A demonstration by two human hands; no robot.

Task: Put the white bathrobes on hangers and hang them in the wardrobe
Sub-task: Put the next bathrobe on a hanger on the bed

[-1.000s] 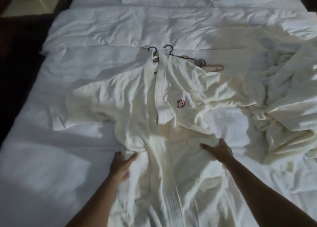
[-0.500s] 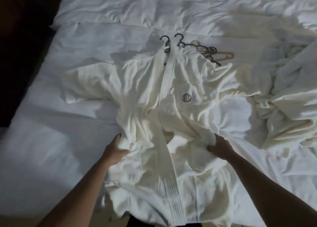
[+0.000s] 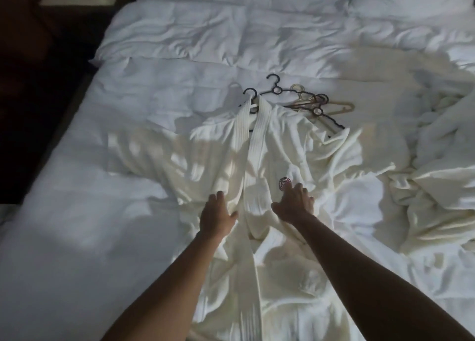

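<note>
One white bathrobe (image 3: 259,165) is laid flat at mid-bed on a black hanger (image 3: 250,93), pressed by the left hand (image 3: 217,216) and right hand (image 3: 294,203), fingers spread; a second bathrobe (image 3: 437,160) is left crumpled at the right, spare hangers (image 3: 313,102) lie unused beyond, and nothing is hung yet.

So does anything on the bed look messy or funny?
Yes. A second bathrobe lies crumpled in a heap at the right edge of the bed, not spread flat like the middle bathrobe. Beyond that robe's collar, the spare hangers lie tangled in a pile, hooks pointing different ways.
</note>
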